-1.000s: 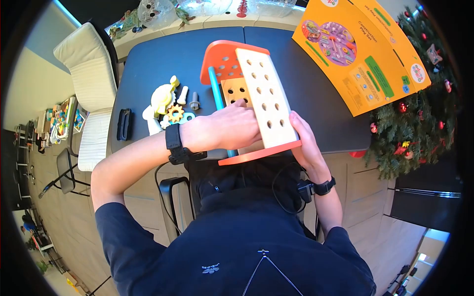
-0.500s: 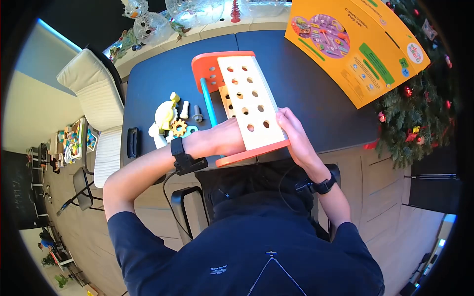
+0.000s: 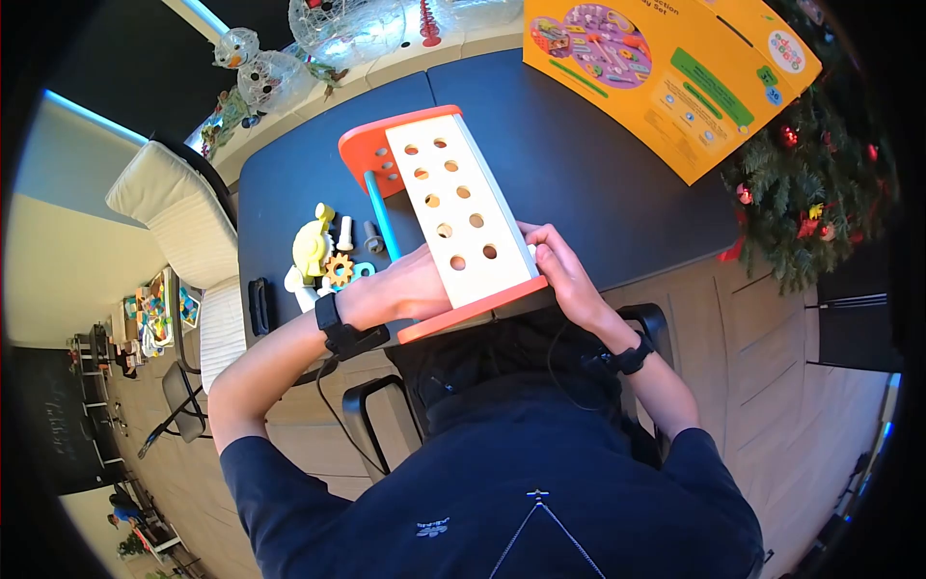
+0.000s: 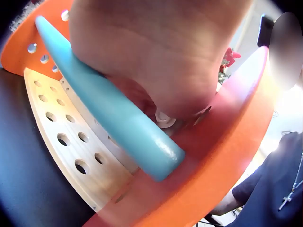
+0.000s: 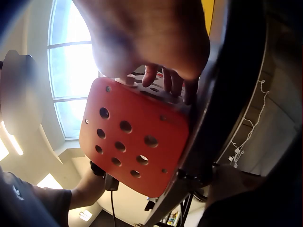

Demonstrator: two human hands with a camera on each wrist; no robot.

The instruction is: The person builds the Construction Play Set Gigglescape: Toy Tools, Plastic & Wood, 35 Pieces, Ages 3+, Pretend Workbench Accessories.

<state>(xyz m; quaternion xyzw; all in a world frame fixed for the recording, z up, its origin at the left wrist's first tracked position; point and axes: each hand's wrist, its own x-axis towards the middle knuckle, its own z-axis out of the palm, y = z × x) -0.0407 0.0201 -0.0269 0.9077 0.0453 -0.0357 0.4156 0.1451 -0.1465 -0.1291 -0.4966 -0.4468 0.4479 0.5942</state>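
Observation:
A toy toolbox (image 3: 453,207) of pale perforated panels, orange end plates and a blue rod handle (image 4: 109,106) stands tilted at the table's near edge. My left hand (image 3: 391,289) reaches inside it under the rod, its fingers mostly hidden by the panel. By those fingers, a small white round piece (image 4: 164,119) shows in the left wrist view; I cannot tell whether they grip it. My right hand (image 3: 571,280) is at the outer right side, thumb and forefinger pinching a small pale peg-like piece (image 5: 127,81). Its other fingers (image 5: 176,84) lie along the perforated side.
Left of the toolbox lie a yellow saw-like toy (image 3: 312,248), an orange gear (image 3: 339,270), a white bolt (image 3: 345,233) and a grey bolt (image 3: 372,237). A black case (image 3: 260,306) is at the table's left edge. A large orange carton (image 3: 675,77) stands at the back right.
The right hand's fingers have drawn in from the panel edge to pinch the pale piece. The left hand stays inside the toolbox, now deeper behind the panel. The head view has shifted.

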